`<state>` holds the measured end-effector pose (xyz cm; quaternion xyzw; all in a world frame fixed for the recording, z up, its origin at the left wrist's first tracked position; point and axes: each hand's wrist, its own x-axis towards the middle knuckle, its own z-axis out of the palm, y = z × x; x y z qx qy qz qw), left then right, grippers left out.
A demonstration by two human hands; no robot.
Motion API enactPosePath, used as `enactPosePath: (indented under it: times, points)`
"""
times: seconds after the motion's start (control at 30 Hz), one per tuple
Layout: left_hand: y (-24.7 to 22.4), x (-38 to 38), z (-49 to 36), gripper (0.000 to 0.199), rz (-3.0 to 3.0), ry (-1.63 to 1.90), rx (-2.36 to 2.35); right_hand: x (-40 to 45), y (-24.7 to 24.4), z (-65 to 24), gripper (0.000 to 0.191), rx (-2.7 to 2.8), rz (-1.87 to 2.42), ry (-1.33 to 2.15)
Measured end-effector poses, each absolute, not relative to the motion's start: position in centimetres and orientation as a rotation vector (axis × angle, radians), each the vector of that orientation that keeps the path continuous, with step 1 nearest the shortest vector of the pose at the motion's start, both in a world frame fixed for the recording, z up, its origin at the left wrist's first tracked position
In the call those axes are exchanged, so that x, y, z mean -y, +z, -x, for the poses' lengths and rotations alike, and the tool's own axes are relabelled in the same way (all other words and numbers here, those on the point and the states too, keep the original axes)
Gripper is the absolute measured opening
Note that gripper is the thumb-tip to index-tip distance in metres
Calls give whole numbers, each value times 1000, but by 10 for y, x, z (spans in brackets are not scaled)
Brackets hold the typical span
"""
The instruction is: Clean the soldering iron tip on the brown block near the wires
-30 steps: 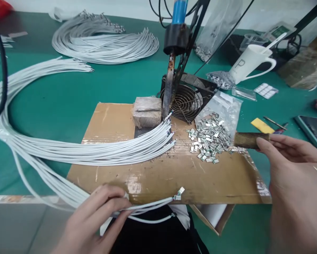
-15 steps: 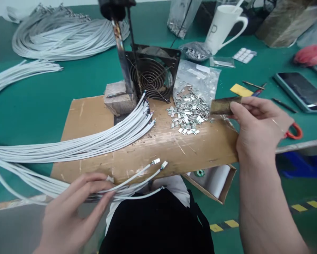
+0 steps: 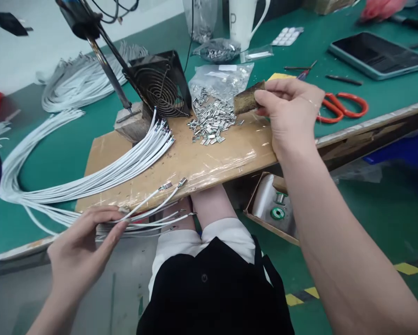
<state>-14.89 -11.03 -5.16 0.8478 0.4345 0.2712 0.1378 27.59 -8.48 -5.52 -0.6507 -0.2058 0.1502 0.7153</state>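
Note:
My left hand [image 3: 79, 249] pinches a small bunch of thin white wires [image 3: 149, 207] at the table's near edge; their ends carry small metal terminals and stick out past the edge. My right hand [image 3: 287, 111] grips a brown block [image 3: 244, 98] held just over a heap of small metal terminals [image 3: 211, 123] on the cardboard board [image 3: 209, 158]. A larger fan of white wires [image 3: 125, 165] lies across the board, its ends near a soldering iron [image 3: 106, 70] fixed on a stand above a stone block [image 3: 130, 125].
A black fan [image 3: 162, 83] stands behind the board. Clear bags of terminals [image 3: 218, 77], a white mug [image 3: 242, 18], red scissors [image 3: 341, 104] and a tablet [image 3: 378, 56] lie on the green table. More wire coils [image 3: 76, 86] rest far left. An open box [image 3: 275, 207] hangs under the table.
The camera has tilted down and right, so my lap and the floor show. My left hand stayed on the wire bunch; my right hand kept the brown block near the terminals.

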Motion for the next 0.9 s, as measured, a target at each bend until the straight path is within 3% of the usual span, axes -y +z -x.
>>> enactPosePath:
  times: [0.37,0.73,0.9]
  points:
    - [-46,126,161,12,-2611,650,-1158,75,-69,-286,2,600,1476,473]
    - [-84,153,192,32,-2651,245,-1170,84,-75,-283,8,530,1349,465]
    - [-59,144,186,13,-2430,509,-1316,110,-67,-260,14,508,1281,467]
